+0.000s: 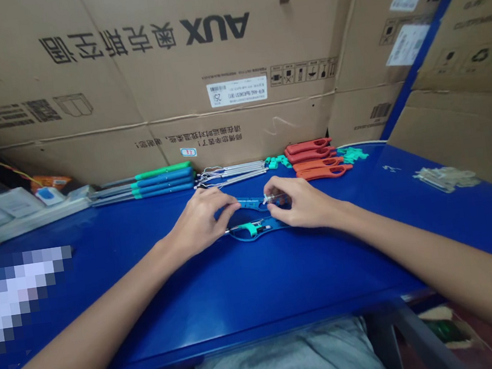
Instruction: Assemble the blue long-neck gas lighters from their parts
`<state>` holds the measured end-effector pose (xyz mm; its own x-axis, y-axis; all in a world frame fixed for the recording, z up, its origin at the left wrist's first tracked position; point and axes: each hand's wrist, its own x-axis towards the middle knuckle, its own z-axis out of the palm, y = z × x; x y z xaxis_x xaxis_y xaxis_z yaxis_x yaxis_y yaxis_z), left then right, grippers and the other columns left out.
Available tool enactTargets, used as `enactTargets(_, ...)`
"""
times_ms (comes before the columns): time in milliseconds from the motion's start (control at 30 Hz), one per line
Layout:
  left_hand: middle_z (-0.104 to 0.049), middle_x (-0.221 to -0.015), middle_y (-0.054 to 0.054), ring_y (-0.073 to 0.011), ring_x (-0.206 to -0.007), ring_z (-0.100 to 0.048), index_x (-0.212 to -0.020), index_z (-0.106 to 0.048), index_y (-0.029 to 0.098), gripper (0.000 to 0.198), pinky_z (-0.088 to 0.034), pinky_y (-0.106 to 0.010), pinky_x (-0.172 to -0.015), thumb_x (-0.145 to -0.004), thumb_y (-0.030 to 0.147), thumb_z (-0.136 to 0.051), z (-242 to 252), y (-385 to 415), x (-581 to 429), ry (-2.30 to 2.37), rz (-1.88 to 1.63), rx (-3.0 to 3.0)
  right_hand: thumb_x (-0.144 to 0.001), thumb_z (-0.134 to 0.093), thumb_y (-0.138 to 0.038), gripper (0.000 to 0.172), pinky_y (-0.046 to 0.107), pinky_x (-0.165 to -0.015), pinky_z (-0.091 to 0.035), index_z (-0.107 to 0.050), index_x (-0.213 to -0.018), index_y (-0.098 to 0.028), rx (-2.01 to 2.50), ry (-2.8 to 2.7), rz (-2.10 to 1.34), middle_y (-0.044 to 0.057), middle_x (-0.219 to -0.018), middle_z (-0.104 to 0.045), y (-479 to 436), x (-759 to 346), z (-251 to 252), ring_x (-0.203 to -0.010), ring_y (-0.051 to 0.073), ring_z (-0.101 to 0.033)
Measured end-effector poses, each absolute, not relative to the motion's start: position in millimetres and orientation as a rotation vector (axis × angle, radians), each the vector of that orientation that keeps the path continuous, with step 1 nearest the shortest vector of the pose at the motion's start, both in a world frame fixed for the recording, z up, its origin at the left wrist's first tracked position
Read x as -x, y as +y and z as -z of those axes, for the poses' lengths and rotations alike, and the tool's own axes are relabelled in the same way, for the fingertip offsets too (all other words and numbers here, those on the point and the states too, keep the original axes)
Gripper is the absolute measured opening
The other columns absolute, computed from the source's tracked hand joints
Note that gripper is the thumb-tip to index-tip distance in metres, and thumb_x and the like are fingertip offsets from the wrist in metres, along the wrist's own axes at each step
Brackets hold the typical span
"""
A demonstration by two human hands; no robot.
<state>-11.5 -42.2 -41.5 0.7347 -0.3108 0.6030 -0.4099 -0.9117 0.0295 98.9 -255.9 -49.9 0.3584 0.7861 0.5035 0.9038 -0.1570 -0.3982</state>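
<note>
My left hand (pixel 210 215) is closed, thumb and fingers pinched at the left end of a blue plastic half shell (pixel 252 203). My right hand (pixel 296 200) pinches a small clear-and-metal part (pixel 269 198) at that shell's right end; its exact kind is unclear. Nearer me lies a second blue half shell (pixel 245 238) shaped like a utility lighter handle, partly under my right hand. It holds a teal trigger piece (pixel 251 228) and a thin metal rod, whose left end is by my left fingers.
At the back lie blue and green-handled lighters (pixel 163 179), metal rods with wires (pixel 239 173), teal pieces (pixel 278 161) and stacked red-orange shells (pixel 316 159). Clear parts (pixel 446 176) lie right. A power strip (pixel 26 218) is left; cardboard (pixel 177 84) walls the back.
</note>
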Motion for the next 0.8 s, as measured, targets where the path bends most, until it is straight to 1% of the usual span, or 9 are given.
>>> enactTargets(167,-0.070,-0.074,-0.001,-0.0125,-0.068,-0.059,-0.076,-0.068,0.019,0.020,-0.040,-0.030,-0.073,-0.089,0.030,-0.057,41.9,-42.2,11.3,-0.647,-0.974,-2.687,-0.079,-0.055,-0.021,0.013,0.025,-0.062,-0.041,-0.054,-0.091,-0.016,1.959,-1.474,0.224,0.003,-0.083,-0.061,-257.0,-100.4,50.3,-0.068,0.012,-0.054)
enactTargets(267,-0.068,-0.070,0.001,-0.0113,-0.065,-0.058,-0.078,-0.067,0.018,0.020,-0.039,-0.029,-0.073,-0.089,0.032,-0.058,41.8,-43.8,12.3,-0.652,-0.947,-2.663,-0.079,-0.055,-0.020,0.013,0.025,-0.063,-0.042,-0.055,-0.092,-0.016,1.945,-1.484,0.236,0.003,-0.084,-0.062,-257.2,-100.9,50.6,-0.069,0.012,-0.055)
enactTargets(333,-0.066,-0.069,0.001,-0.0113,-0.064,-0.057,-0.079,-0.066,0.017,0.023,-0.039,-0.029,-0.073,-0.092,0.032,-0.054,41.7,-45.1,13.1,-0.635,-0.897,-2.683,-0.079,-0.055,-0.020,0.013,0.025,-0.064,-0.043,-0.056,-0.091,-0.015,1.945,-1.490,0.242,0.004,-0.084,-0.063,-257.0,-101.0,50.5,-0.071,0.013,-0.055)
enactTargets(467,-0.062,-0.066,0.001,-0.0122,-0.064,-0.056,-0.072,-0.060,0.016,0.037,-0.039,-0.030,-0.075,-0.098,0.035,-0.039,39.7,-48.2,14.6,-0.560,-0.726,-2.760,-0.079,-0.056,-0.019,0.014,0.025,-0.066,-0.044,-0.057,-0.092,-0.015,1.953,-1.498,0.247,0.004,-0.087,-0.064,-256.8,-100.7,50.3,-0.072,0.013,-0.057)
enactTargets(533,-0.063,-0.072,0.000,-0.0135,-0.069,-0.057,-0.077,-0.058,0.017,0.036,-0.040,-0.030,-0.076,-0.099,0.034,-0.034,38.7,-49.0,15.0,-0.524,-0.640,-2.780,-0.079,-0.056,-0.018,0.014,0.025,-0.067,-0.045,-0.057,-0.093,-0.015,1.957,-1.501,0.249,0.004,-0.088,-0.064,-256.9,-100.6,50.3,-0.073,0.013,-0.057)
enactTargets(600,-0.065,-0.089,-0.002,-0.0148,-0.082,-0.059,-0.091,-0.057,0.018,0.030,-0.041,-0.029,-0.077,-0.100,0.030,-0.031,39.0,-49.3,15.3,-0.509,-0.588,-2.785,-0.079,-0.056,-0.018,0.015,0.024,-0.066,-0.045,-0.058,-0.093,-0.015,1.961,-1.505,0.247,0.004,-0.088,-0.064,-257.2,-100.4,50.1,-0.073,0.013,-0.057)
enactTargets(667,-0.064,-0.106,-0.004,-0.0162,-0.095,-0.058,-0.106,-0.054,0.019,0.024,-0.042,-0.030,-0.081,-0.099,0.028,-0.032,40.3,-50.0,16.3,-0.516,-0.553,-2.791,-0.080,-0.056,-0.018,0.014,0.024,-0.066,-0.044,-0.058,-0.093,-0.014,1.961,-1.513,0.238,0.004,-0.087,-0.064,-257.7,-100.2,49.3,-0.073,0.013,-0.057)
enactTargets(733,-0.062,-0.112,-0.005,-0.0182,-0.103,-0.056,-0.113,-0.052,0.020,0.025,-0.042,-0.032,-0.086,-0.097,0.033,-0.039,41.6,-52.3,18.2,-0.537,-0.502,-2.808,-0.080,-0.056,-0.018,0.015,0.025,-0.068,-0.045,-0.059,-0.094,-0.014,1.960,-1.531,0.218,0.005,-0.088,-0.064,-258.7,-99.8,47.7,-0.074,0.013,-0.057)
enactTargets(800,-0.063,-0.111,-0.005,-0.0205,-0.105,-0.055,-0.113,-0.055,0.021,0.030,-0.042,-0.036,-0.089,-0.094,0.043,-0.045,42.5,-56.5,20.5,-0.566,-0.420,-2.831,-0.080,-0.056,-0.018,0.015,0.025,-0.068,-0.044,-0.061,-0.093,-0.014,1.971,-1.562,0.183,0.005,-0.088,-0.065,-260.1,-99.3,45.1,-0.073,0.013,-0.057)
